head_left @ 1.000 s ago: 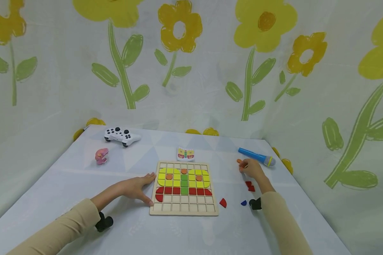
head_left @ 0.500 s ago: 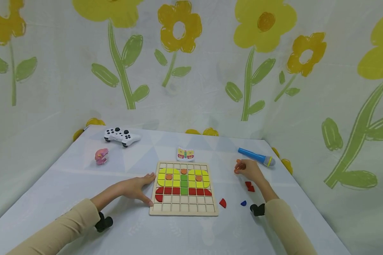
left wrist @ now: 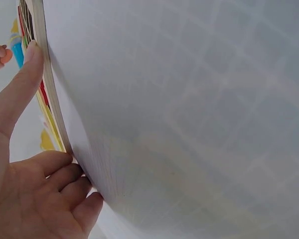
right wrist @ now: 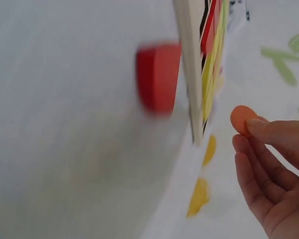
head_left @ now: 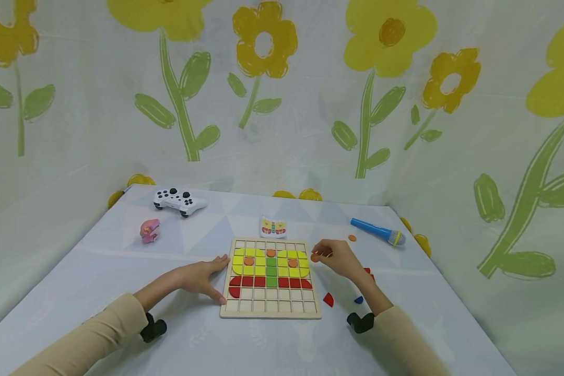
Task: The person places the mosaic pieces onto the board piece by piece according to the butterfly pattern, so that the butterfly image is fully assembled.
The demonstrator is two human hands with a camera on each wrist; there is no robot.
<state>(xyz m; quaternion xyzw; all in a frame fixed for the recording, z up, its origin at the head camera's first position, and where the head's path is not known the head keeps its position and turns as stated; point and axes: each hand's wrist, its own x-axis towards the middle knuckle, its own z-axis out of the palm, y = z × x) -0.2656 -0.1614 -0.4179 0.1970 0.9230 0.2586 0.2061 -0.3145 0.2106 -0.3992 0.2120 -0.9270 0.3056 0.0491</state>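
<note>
A wooden grid board (head_left: 270,315) lies mid-table, bearing yellow, green, red and orange pieces in a butterfly-like pattern. My left hand (head_left: 199,277) touches its left edge, thumb near the lower corner and fingers higher up. In the left wrist view the thumb (left wrist: 27,74) and fingertips meet the board's side. My right hand (head_left: 340,258) pinches an orange disc (right wrist: 241,118) between thumb and fingertips, just off the board's upper right edge. One orange disc sits in the left yellow area (head_left: 249,260), another in the right (head_left: 293,262), and a third orange disc (head_left: 270,253) tops the green column.
Beyond the board stands a small butterfly picture card (head_left: 273,228). To the right are a loose orange disc (head_left: 352,238), a blue toy microphone (head_left: 376,230), a red quarter piece (head_left: 328,299) and a blue piece (head_left: 359,300). A white game controller (head_left: 178,201) and pink toy (head_left: 149,230) lie left.
My right hand has left the spot near the microphone and moved left toward the board with an orange disc, uncovering another disc on the table. The left hand has stayed put.
</note>
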